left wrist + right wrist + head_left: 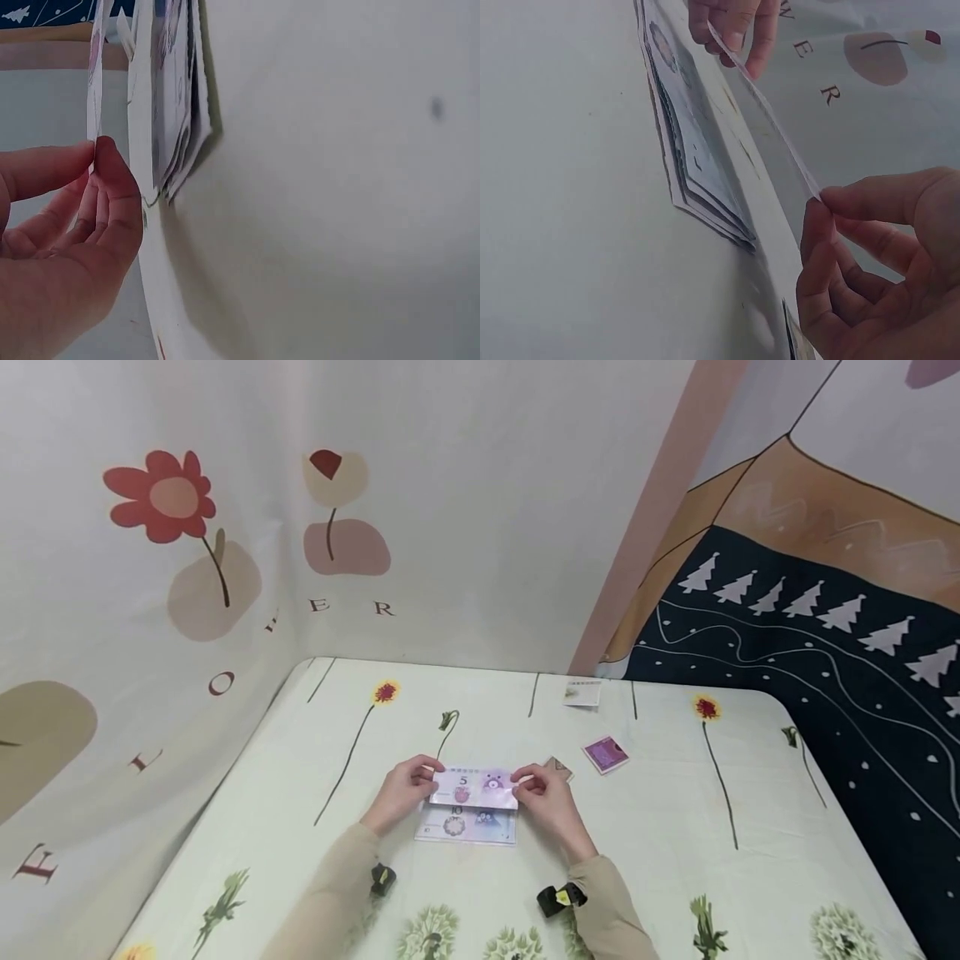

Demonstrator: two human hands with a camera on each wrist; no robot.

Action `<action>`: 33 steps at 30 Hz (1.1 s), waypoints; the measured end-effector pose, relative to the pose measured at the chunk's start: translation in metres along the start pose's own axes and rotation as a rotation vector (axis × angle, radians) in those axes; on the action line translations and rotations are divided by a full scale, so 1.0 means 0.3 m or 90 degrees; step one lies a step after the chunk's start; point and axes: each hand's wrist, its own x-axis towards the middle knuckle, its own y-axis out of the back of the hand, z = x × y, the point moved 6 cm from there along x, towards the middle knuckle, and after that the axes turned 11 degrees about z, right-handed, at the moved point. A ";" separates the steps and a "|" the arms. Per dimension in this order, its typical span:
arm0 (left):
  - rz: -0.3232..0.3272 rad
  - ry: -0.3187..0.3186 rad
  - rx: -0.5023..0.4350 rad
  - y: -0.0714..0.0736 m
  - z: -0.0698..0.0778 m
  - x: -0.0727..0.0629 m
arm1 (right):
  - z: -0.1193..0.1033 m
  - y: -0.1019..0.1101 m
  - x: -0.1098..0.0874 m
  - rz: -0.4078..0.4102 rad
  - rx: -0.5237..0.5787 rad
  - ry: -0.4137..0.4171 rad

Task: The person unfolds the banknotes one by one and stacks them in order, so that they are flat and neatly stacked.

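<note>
A light purple play banknote (476, 788) marked 5 is held up flat between both hands. My left hand (403, 795) pinches its left edge between thumb and fingers. At the opposite edge, my right hand (553, 808) pinches it the same way. Just below lies a small stack of paper notes (467, 828), the top one marked 10 and partly covered in the head view. In the right wrist view the stack (694, 154) shows several layers on the tabletop, with a gap between it and the raised note (776, 124).
Beyond the right hand, a small brownish paper piece (558, 767) lies partly hidden. A purple card (606, 755) is farther right, and a whitish card (582, 693) sits near the back edge. The table has a flower-printed cloth (645, 827); printed curtains (480, 527) hang behind it.
</note>
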 end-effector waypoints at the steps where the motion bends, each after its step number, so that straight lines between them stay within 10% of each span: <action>1: -0.008 -0.002 0.003 0.004 0.000 -0.004 | -0.004 -0.001 -0.002 -0.009 0.005 0.001; 11: -0.068 -0.021 0.101 0.020 0.009 -0.058 | -0.001 -0.028 -0.034 -0.139 -0.058 0.062; 33: -0.067 -0.001 0.154 0.023 0.004 -0.072 | -0.008 -0.058 -0.060 -0.193 -0.181 0.127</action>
